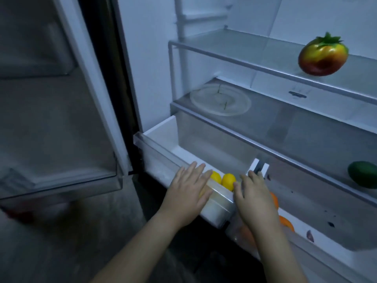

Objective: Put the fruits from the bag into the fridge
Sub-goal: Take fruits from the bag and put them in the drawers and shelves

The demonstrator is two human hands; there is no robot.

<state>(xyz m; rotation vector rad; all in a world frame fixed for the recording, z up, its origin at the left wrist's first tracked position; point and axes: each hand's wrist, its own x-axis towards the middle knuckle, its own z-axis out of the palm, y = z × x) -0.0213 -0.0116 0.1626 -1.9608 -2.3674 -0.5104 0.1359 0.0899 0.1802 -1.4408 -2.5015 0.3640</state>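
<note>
The left hand [189,188] and right hand [253,193] press flat, gripping nothing, on the drawer [220,196] front; uneven pushing may skew it; the lemons [228,181] just behind may jam.

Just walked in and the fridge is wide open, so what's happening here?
A person rests the left hand and right hand flat, fingers straight, on the front rim of the pulled-out white plastic fridge drawer. Two yellow lemons lie inside it. Round oranges sit in the drawer beside it, a red-and-green tomato-shaped fruit is on the upper glass shelf, and a dark green fruit is on the shelf below.
</note>
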